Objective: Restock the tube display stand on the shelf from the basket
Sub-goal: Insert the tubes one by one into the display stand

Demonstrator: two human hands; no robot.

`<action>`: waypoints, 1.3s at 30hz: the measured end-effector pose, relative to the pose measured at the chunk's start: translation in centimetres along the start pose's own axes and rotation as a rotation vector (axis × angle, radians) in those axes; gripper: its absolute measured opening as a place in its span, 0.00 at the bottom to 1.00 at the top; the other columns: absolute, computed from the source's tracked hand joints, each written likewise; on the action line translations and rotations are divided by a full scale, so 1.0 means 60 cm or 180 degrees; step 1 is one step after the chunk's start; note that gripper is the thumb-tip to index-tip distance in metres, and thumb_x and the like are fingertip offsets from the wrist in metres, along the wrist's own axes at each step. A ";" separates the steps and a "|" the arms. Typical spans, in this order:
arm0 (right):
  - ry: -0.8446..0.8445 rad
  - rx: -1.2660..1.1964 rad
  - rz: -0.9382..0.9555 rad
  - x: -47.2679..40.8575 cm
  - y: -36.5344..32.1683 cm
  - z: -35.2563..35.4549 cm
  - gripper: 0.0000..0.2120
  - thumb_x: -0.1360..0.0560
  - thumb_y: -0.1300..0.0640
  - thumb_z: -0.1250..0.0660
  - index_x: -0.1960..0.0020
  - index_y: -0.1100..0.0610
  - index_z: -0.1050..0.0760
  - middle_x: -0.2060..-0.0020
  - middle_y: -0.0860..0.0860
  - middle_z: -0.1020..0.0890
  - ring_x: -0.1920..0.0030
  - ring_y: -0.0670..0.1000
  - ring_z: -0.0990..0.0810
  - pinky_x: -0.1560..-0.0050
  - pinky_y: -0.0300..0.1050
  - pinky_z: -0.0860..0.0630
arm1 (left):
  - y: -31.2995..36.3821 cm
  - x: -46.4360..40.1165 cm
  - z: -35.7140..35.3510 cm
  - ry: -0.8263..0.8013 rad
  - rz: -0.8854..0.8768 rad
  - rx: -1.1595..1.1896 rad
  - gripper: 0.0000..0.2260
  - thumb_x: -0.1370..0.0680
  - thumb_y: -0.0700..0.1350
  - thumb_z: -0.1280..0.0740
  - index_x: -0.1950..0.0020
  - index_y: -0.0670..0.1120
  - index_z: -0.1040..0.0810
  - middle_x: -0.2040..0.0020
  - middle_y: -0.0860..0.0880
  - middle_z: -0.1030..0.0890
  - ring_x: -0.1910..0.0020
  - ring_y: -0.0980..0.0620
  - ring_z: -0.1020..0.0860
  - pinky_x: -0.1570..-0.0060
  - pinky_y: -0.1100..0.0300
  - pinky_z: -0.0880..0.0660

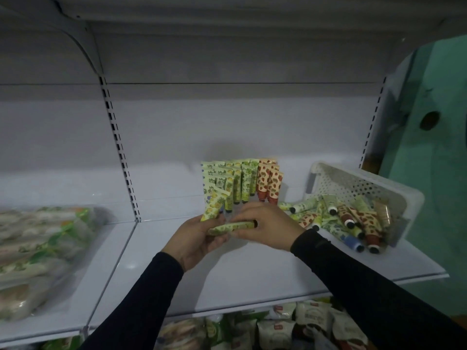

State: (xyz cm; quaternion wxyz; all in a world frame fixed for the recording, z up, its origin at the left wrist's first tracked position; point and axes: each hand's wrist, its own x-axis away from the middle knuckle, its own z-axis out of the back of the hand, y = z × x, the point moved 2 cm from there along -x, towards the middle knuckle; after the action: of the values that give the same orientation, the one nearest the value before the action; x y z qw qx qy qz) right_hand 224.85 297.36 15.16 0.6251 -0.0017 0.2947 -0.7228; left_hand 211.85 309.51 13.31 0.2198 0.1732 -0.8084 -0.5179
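White shelf (pixel 252 269), teal wall (pixel 429 173)

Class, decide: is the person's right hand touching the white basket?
Apart. The head view shows the right hand on a green tube in front of the stand, with bare shelf between it and the white basket.

A: What lies left of the grip?
B: Clear-wrapped packs (pixel 38 251) on the neighbouring shelf bay, beyond the slotted upright (pixel 118 147).
A: Below the grip?
B: Bagged goods (pixel 290 327) on the lower shelf.
A: Far right?
B: A green wall (pixel 434 152).
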 end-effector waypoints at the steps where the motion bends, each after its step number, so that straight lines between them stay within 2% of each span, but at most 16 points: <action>1: -0.0057 0.0100 0.0103 0.000 -0.003 -0.001 0.14 0.25 0.47 0.31 0.41 0.49 0.20 0.48 0.47 0.20 0.48 0.43 0.25 0.48 0.37 0.28 | 0.001 -0.001 -0.002 0.0011 0.0010 -0.0045 0.02 0.22 0.35 0.34 0.50 0.38 0.22 0.65 0.43 0.18 0.73 0.52 0.21 0.74 0.65 0.23; 3: -0.0058 0.0118 0.0144 0.000 -0.004 -0.001 0.15 0.24 0.48 0.32 0.39 0.49 0.20 0.47 0.47 0.20 0.49 0.42 0.24 0.50 0.33 0.29 | 0.002 -0.003 -0.002 0.0040 -0.0009 -0.0140 0.03 0.21 0.38 0.35 0.50 0.39 0.23 0.66 0.43 0.19 0.74 0.52 0.22 0.75 0.65 0.24; 6: 0.0103 -0.0257 -0.0170 0.004 0.005 -0.002 0.15 0.24 0.50 0.32 0.38 0.50 0.22 0.48 0.44 0.19 0.53 0.37 0.24 0.53 0.27 0.30 | 0.007 -0.004 0.005 0.0147 -0.0123 -0.0229 0.06 0.20 0.42 0.36 0.50 0.41 0.22 0.63 0.44 0.18 0.74 0.53 0.23 0.75 0.63 0.26; 10: 0.0196 -0.1233 -0.0688 0.010 0.019 -0.005 0.16 0.22 0.54 0.33 0.35 0.47 0.25 0.51 0.50 0.19 0.52 0.43 0.19 0.50 0.34 0.24 | 0.006 -0.003 0.012 0.0245 -0.0347 -0.0401 0.04 0.20 0.42 0.35 0.51 0.42 0.23 0.66 0.48 0.20 0.73 0.54 0.27 0.75 0.64 0.32; 13: 0.0014 -0.1504 -0.0804 0.010 0.012 -0.037 0.14 0.20 0.57 0.38 0.35 0.50 0.25 0.48 0.50 0.17 0.52 0.41 0.18 0.52 0.33 0.23 | -0.021 -0.006 -0.014 0.0104 -0.0341 -0.0244 0.04 0.20 0.37 0.36 0.49 0.38 0.22 0.65 0.45 0.20 0.72 0.54 0.25 0.71 0.64 0.24; 15: 0.0091 -0.1323 -0.0890 0.013 0.017 -0.066 0.14 0.19 0.61 0.41 0.37 0.53 0.23 0.46 0.51 0.17 0.49 0.45 0.19 0.49 0.35 0.23 | -0.047 -0.014 -0.026 0.0202 -0.0280 -0.0281 0.05 0.20 0.36 0.36 0.47 0.37 0.23 0.60 0.41 0.19 0.69 0.52 0.22 0.65 0.61 0.21; 17: 0.0123 -0.1424 -0.1008 0.020 0.021 -0.086 0.15 0.20 0.65 0.43 0.40 0.56 0.22 0.50 0.52 0.17 0.51 0.48 0.18 0.51 0.34 0.24 | -0.067 -0.021 -0.029 0.0316 -0.0242 -0.0286 0.03 0.20 0.36 0.36 0.49 0.38 0.23 0.59 0.40 0.19 0.67 0.51 0.21 0.65 0.61 0.20; 19: 0.0039 -0.1778 -0.1130 0.021 0.020 -0.093 0.15 0.20 0.68 0.44 0.45 0.56 0.21 0.54 0.51 0.17 0.53 0.48 0.19 0.50 0.36 0.23 | -0.071 -0.026 -0.027 0.0384 -0.0271 -0.0198 0.03 0.20 0.35 0.36 0.51 0.39 0.24 0.61 0.41 0.20 0.69 0.52 0.21 0.66 0.62 0.20; 21: -0.0060 -0.2169 -0.1265 0.016 0.022 -0.095 0.14 0.20 0.68 0.43 0.47 0.55 0.20 0.55 0.52 0.16 0.53 0.48 0.19 0.46 0.41 0.22 | -0.067 -0.027 -0.023 0.0421 -0.0346 -0.0075 0.03 0.20 0.34 0.37 0.53 0.39 0.25 0.64 0.43 0.22 0.71 0.53 0.23 0.68 0.62 0.22; 23: -0.0113 -0.2756 -0.1459 0.012 0.028 -0.094 0.10 0.20 0.66 0.39 0.45 0.59 0.20 0.53 0.54 0.17 0.51 0.51 0.19 0.43 0.46 0.22 | -0.062 -0.027 -0.020 0.0399 -0.0398 0.0022 0.04 0.20 0.34 0.37 0.54 0.39 0.25 0.67 0.44 0.22 0.72 0.53 0.24 0.70 0.62 0.23; 25: -0.0165 -0.3188 -0.1695 0.011 0.034 -0.092 0.11 0.22 0.66 0.35 0.40 0.64 0.23 0.50 0.58 0.17 0.51 0.52 0.18 0.46 0.44 0.21 | -0.061 -0.026 -0.017 0.0356 -0.0416 0.0028 0.04 0.20 0.34 0.38 0.54 0.40 0.26 0.69 0.46 0.24 0.73 0.53 0.26 0.72 0.62 0.26; 26: -0.0172 -0.3151 -0.1789 0.010 0.035 -0.090 0.12 0.23 0.67 0.35 0.40 0.65 0.23 0.50 0.59 0.18 0.52 0.52 0.18 0.47 0.43 0.21 | -0.062 -0.027 -0.014 0.0357 -0.0430 -0.0022 0.04 0.20 0.35 0.38 0.55 0.41 0.27 0.70 0.46 0.26 0.73 0.53 0.28 0.72 0.62 0.28; 30: 0.0254 -0.3119 -0.2009 0.005 0.039 -0.072 0.08 0.24 0.69 0.35 0.48 0.60 0.21 0.52 0.60 0.18 0.53 0.55 0.20 0.44 0.51 0.22 | -0.068 -0.031 0.006 0.0603 -0.0543 -0.0719 0.05 0.21 0.37 0.36 0.57 0.44 0.26 0.68 0.48 0.28 0.71 0.53 0.32 0.70 0.60 0.33; 32: 0.0532 -0.3411 -0.1999 0.002 0.046 -0.057 0.08 0.24 0.69 0.35 0.50 0.59 0.21 0.53 0.57 0.17 0.54 0.54 0.18 0.49 0.48 0.20 | -0.071 -0.029 0.015 0.0613 -0.0547 -0.0891 0.04 0.21 0.40 0.34 0.56 0.44 0.25 0.64 0.47 0.25 0.68 0.51 0.29 0.68 0.59 0.30; 36: 0.1013 -0.4067 -0.1750 -0.006 0.050 -0.035 0.07 0.23 0.69 0.36 0.48 0.61 0.22 0.54 0.56 0.16 0.55 0.52 0.16 0.55 0.44 0.18 | -0.077 -0.022 0.010 0.0297 -0.0365 -0.0667 0.07 0.19 0.43 0.35 0.51 0.41 0.21 0.60 0.43 0.19 0.64 0.49 0.22 0.65 0.59 0.23; 39: 0.1279 -0.4437 -0.1515 -0.013 0.044 -0.029 0.08 0.23 0.70 0.37 0.48 0.62 0.22 0.55 0.56 0.15 0.55 0.51 0.15 0.55 0.43 0.18 | -0.072 -0.019 0.000 -0.0018 -0.0110 -0.0041 0.10 0.18 0.44 0.37 0.44 0.38 0.21 0.58 0.41 0.18 0.66 0.50 0.20 0.67 0.60 0.22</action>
State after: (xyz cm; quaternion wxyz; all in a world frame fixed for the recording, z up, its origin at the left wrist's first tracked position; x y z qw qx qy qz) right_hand 226.77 298.70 12.87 0.2412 -0.3277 0.7825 -0.4712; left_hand 213.04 308.32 9.16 0.2096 0.1843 -0.8025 -0.5273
